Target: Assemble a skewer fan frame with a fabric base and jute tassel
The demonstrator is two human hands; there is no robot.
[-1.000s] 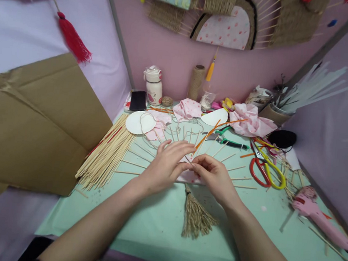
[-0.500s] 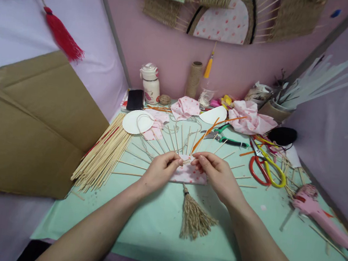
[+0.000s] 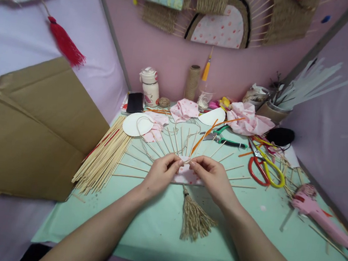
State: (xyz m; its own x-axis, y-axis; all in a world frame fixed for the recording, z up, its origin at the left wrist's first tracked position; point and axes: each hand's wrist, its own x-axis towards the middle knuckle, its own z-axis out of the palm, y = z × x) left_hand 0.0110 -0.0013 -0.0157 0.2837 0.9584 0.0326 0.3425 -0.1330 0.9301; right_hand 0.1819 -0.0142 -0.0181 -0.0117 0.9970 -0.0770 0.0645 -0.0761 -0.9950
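Observation:
A half-round piece covered in pink-dotted cloth [image 3: 187,176] lies on the table, with thin wooden sticks [image 3: 175,139] fanning out from its curved edge. Over its top, my left hand [image 3: 163,171] and my right hand [image 3: 209,174] face each other, thumbs and fingertips pinched on a thin strand of twine [image 3: 186,161]. My fingers partly hide the strand. Loose twine loops across the sticks behind my hands. A jute tassel [image 3: 194,216] hangs from the straight edge toward me and rests on the table.
Left lies a bundle of sticks [image 3: 105,156] beside a white disc [image 3: 137,124] and cardboard [image 3: 35,131]. Green-handled pruning shears [image 3: 231,143], scissors [image 3: 265,168] and a pink glue gun [image 3: 318,214] lie right. A bottle [image 3: 150,88] and twine roll [image 3: 192,82] stand behind.
My right hand has moved slightly left, bringing its fingertips close to those of my left hand. The camera view has tilted slightly up.

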